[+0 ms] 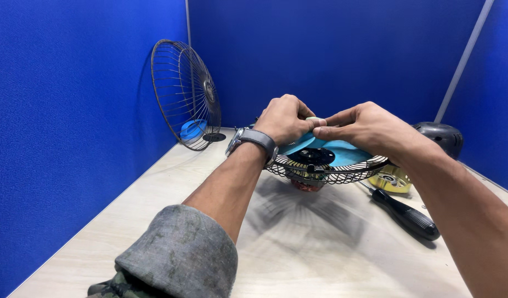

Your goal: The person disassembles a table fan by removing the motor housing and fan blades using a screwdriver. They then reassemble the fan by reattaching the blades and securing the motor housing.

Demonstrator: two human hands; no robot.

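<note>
Grey fabric of a rolled-up sleeve (179,251) fills the near edge of the view, on the person's left forearm, which reaches up over the pale wooden surface (154,221). At its wrist sits a watch (253,139) with a grey band. Beyond it, the left hand (284,118) and the right hand (370,129) meet above the middle of a teal fan blade (337,152); both are curled, fingertips pinched together on a small pale piece at the hub, mostly hidden by the fingers. The blade rests inside a rear wire guard (328,168) lying face up, with the motor (306,185) partly showing beneath it, above the surface.

Just right of the guard lies a black-handled screwdriver (405,214), and near it a yellow round part (390,180). Farther back on the right sits a dark grey domed housing (439,137). At the far left, a front wire guard (185,94) leans upright against the blue partition wall (72,110).
</note>
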